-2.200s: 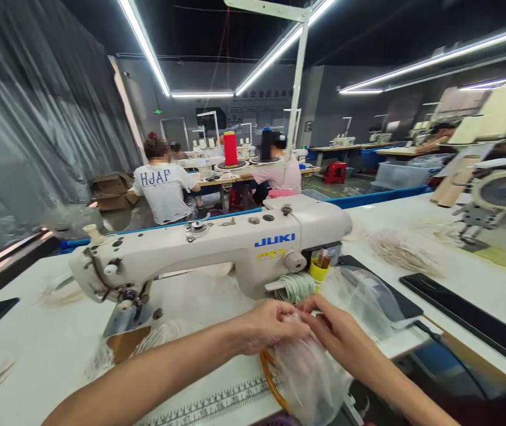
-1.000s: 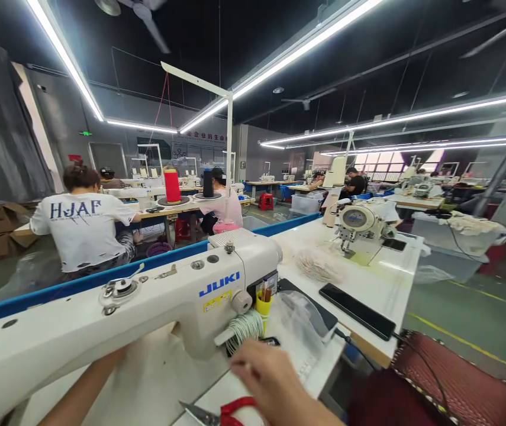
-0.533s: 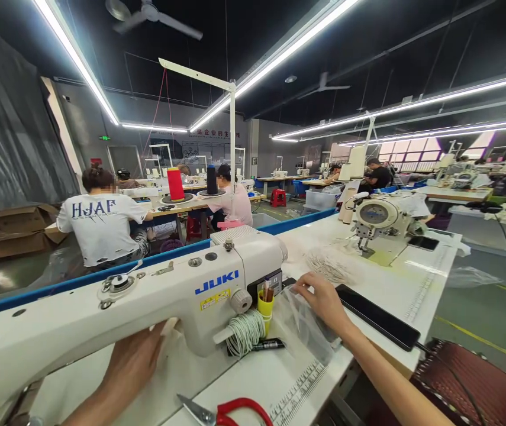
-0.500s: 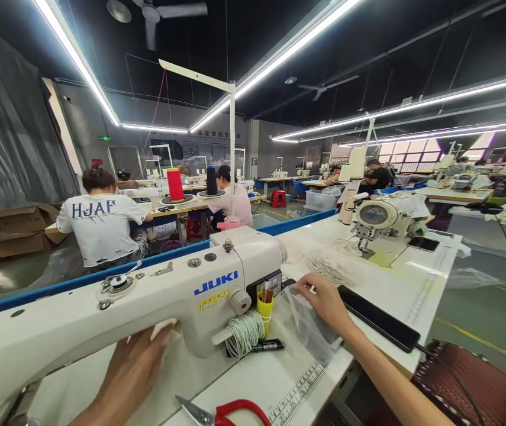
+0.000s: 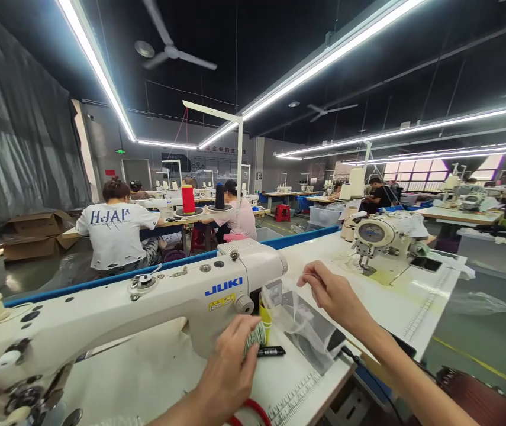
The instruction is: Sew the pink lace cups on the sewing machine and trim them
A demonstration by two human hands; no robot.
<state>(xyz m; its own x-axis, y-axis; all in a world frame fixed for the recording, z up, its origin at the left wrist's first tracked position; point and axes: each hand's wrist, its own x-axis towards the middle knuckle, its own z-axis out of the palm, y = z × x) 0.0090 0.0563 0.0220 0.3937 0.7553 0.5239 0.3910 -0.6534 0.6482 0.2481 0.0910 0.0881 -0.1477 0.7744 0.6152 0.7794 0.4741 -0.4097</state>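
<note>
My left hand [image 5: 230, 364] is beside the coil of pale cord [image 5: 256, 336], thumb and fingers apart, partly covering it. Close to its thumb lies a black marker [image 5: 271, 351]. Red-handled scissors [image 5: 257, 408] are mostly hidden below the wrist. My right hand [image 5: 330, 293] hovers above a clear plastic bag [image 5: 308, 331], its fingers loosely bent and nothing visible in them. Behind my left hand stands the white sewing machine [image 5: 159, 302]. Pale fabric [image 5: 177, 337] lies under its arm.
A yellow cup [image 5: 265, 319] stands by the machine's end. A second sewing machine [image 5: 374, 236] is at the right, with a long black object [image 5: 398, 342] partly behind my right forearm. A ruler strip [image 5: 295, 393] marks the table. Co-workers sit beyond the blue edge [image 5: 319, 234].
My left hand has come out from under the machine arm and moved right to the cord coil. My right hand has lifted away from the plastic bag. The view has shifted slightly.
</note>
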